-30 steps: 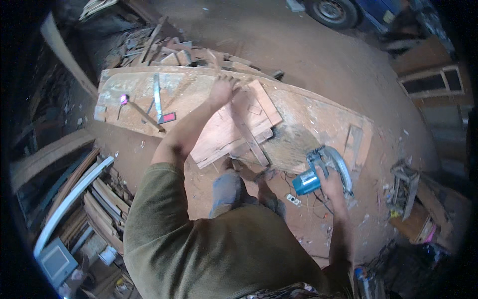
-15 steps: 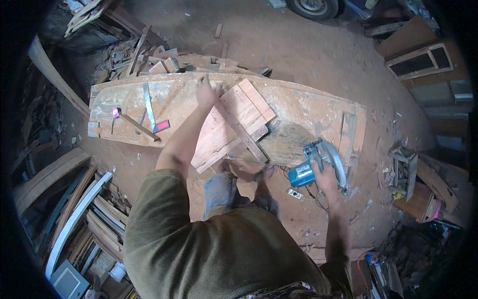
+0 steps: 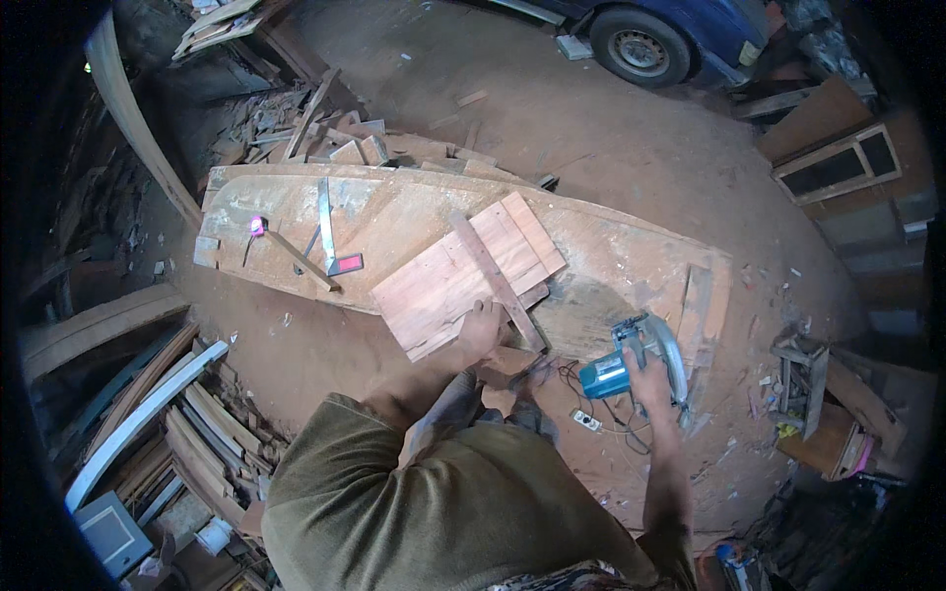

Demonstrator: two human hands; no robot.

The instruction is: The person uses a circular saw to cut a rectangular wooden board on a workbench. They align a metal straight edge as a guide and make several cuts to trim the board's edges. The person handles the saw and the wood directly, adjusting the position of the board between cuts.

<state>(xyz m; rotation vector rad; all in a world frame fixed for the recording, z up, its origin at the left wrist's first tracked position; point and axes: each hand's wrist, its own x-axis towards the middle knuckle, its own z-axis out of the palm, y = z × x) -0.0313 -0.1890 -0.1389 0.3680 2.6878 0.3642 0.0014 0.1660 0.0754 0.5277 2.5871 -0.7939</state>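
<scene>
My right hand (image 3: pixel 647 382) is wrapped round the handle of a teal circular saw (image 3: pixel 606 375), which rests at the right part of the workbench, near its front edge. My left hand (image 3: pixel 481 330) lies at the near edge of a pinkish wooden panel (image 3: pixel 431 279), its fingers slightly apart on the wood. Across the panel runs a narrow wooden strip (image 3: pixel 498 281), just right of my left hand. A separate board (image 3: pixel 535 234) lies along the panel's far right end.
On the bench (image 3: pixel 611 256) lie a try square (image 3: pixel 326 222), a pink tape measure (image 3: pixel 258 226), a stick (image 3: pixel 301 260) and a red-and-black block (image 3: pixel 346 264). Offcuts (image 3: pixel 370 150) heap behind. A power strip (image 3: pixel 586 421) and cables lie below the saw. A blue vehicle (image 3: pixel 680 30) stands beyond.
My left hand has moved from the strip's far end to the panel's near edge. The right hand stays on the saw. The whole view has shifted, showing more of the vehicle.
</scene>
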